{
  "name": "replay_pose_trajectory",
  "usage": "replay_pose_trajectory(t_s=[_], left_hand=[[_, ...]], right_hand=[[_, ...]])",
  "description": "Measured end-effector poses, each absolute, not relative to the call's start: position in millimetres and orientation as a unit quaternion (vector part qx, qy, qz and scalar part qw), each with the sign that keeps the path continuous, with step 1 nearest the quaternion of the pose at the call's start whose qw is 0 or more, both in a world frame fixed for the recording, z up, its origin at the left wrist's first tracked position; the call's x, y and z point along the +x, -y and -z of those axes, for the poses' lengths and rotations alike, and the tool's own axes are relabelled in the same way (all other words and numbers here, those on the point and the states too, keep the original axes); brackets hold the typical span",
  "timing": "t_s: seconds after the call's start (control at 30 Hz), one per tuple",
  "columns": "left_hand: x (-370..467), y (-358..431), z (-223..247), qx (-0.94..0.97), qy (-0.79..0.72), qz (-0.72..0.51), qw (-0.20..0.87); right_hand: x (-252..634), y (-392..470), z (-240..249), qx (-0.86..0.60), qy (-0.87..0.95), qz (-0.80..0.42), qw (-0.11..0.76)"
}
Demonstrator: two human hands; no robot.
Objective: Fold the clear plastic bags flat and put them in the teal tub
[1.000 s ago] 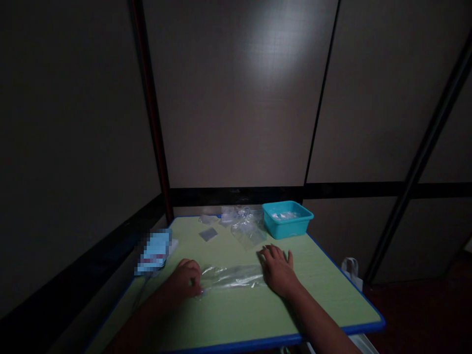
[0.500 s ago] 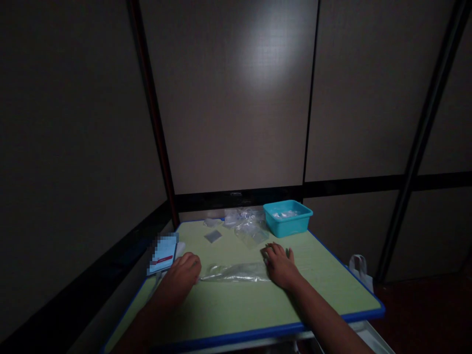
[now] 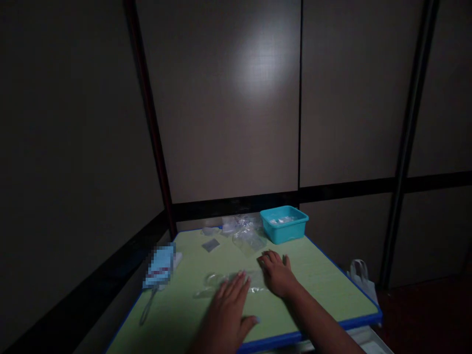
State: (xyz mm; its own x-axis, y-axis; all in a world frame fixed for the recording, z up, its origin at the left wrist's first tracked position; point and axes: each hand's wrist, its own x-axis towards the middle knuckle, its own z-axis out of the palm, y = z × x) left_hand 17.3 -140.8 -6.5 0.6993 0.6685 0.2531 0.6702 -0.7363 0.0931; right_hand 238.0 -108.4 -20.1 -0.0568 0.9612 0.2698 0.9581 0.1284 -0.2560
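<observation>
A clear plastic bag [image 3: 210, 283] lies flat across the middle of the green table. My left hand [image 3: 230, 307] rests palm down over it, fingers stretched out and thumb apart. At the bag's right end, my right hand [image 3: 278, 276] lies with its fingers spread on the plastic and the tabletop. Behind the hands are a small grey packet [image 3: 211, 245] and a heap of crumpled clear plastic [image 3: 249, 237].
A turquoise basket [image 3: 285, 231] with clear plastic inside stands at the back right of the blue-edged table [image 3: 177, 300]. A blurred-out phone-like device [image 3: 160, 265] with a strap is at the left edge. A white bag [image 3: 363, 280] is beyond the right edge.
My left hand has moved right from the bag's left end onto its middle, and its fingers have stretched out. The strap at the left now shows. The view has shifted slightly.
</observation>
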Motion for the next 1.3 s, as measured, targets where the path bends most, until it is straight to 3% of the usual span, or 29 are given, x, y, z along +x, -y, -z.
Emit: replay_pose_trajectory(t_s=[0.17,0.33,0.67,0.87,1.07,1.17,1.3], left_hand=[[76.7,137.5,5.7,-0.911,0.386,0.110,-0.098],[75.3,121.3,12.4,-0.895,0.422,0.088,-0.113],[-12.5,88.3,16.5,-0.871,0.479,0.071,-0.080],[-4.0,79.2,8.5,-0.871,0.482,0.090,-0.042],[9.4,60.2,10.4,-0.901,0.414,0.128,-0.012],[-0.2,55.3,14.1,-0.883,0.430,0.184,0.037],[-6.4,56.2,23.4,-0.888,0.427,0.168,0.037]], right_hand=[[238.1,109.4,20.3,-0.657,0.730,-0.002,0.189],[239.7,108.5,21.8,-0.663,0.732,-0.004,0.157],[238.9,110.0,16.4,-0.669,0.730,-0.007,0.140],[237.9,108.5,17.9,-0.667,0.728,-0.025,0.155],[246.6,109.0,7.8,-0.695,0.670,-0.082,0.248],[235.1,114.9,-3.3,-0.691,0.659,-0.037,0.295],[189.7,116.7,-5.8,-0.622,0.746,-0.016,0.240]])
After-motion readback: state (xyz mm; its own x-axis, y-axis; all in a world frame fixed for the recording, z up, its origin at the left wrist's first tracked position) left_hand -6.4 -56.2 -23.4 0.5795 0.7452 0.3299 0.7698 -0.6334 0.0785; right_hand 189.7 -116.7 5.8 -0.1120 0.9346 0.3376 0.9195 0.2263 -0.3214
